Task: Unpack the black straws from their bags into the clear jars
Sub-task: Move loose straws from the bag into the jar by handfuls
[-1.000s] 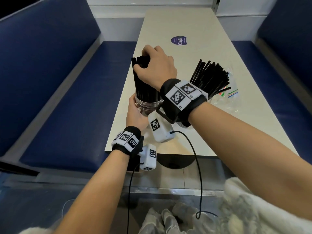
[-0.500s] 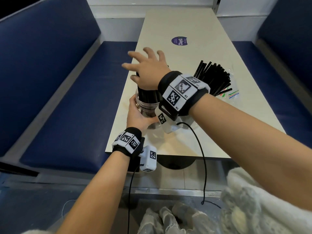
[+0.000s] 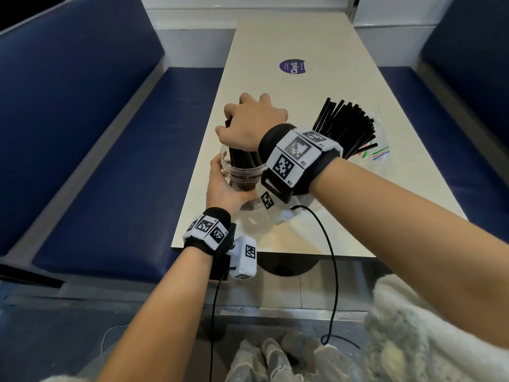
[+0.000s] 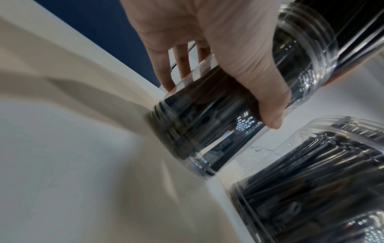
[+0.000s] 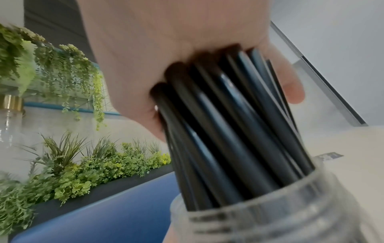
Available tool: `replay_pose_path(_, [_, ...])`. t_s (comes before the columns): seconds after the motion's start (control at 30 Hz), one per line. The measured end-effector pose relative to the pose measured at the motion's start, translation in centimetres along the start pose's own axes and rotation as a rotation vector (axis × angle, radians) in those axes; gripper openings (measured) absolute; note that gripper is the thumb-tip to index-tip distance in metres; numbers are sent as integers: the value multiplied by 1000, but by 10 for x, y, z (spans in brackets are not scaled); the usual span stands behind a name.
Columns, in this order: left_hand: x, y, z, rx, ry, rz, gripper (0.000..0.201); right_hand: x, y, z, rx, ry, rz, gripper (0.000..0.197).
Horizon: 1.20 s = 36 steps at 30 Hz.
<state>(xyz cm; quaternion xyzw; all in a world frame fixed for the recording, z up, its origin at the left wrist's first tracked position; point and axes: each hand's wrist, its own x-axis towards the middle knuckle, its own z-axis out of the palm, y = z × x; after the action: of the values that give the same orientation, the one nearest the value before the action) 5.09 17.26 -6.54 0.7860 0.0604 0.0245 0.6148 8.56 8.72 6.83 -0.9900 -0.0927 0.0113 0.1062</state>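
the left hand (image 3: 224,186) wraps its fingers and thumb around the side of a clear jar (image 4: 239,105) near the table's (image 3: 289,40) left edge, while the right hand (image 3: 252,121) sits on top of the black straws (image 5: 228,125) standing in that jar, its fingers curled down around their upper ends. a second clear jar (image 4: 311,185), just to the right, is packed with more black straws (image 3: 348,125) that fan out above the right wrist. beyond it an empty clear bag (image 3: 381,155) with coloured stripes lies flat on the table, and farther up is a round purple sticker (image 3: 292,66).
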Motion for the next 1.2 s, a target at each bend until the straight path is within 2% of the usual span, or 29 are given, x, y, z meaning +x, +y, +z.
replay_pose_path(0.13, [0,-1,0,0,7,21,89,-4,-4,5,56,80,22,38])
replay_pose_path(0.37, [0,1,1,68,30,36,91,-2,-8,1,79,-41,166,57])
replay_pose_path(0.57, [0,-1,0,42,6,0,103,0,0,-1,134,62,85,41])
replay_pose_path(0.7, [-3,2,1,59,23,9,100,-1,-4,-5,167,79,73,36])
replay_pose_path(0.93, [-7,7,0,77,24,13,97,-1,0,-9,310,161,139,35])
replay_pose_path(1.0, [-8,8,0,54,19,1,90,-1,-2,-5,299,128,135,35])
replay_pose_path(1.1, [-9,11,0,8,31,-15,77,-1,-3,-3,282,2,133,40])
replay_pose_path(1.2, [-12,13,0,38,46,-8,91,0,0,-5,223,-45,135,44])
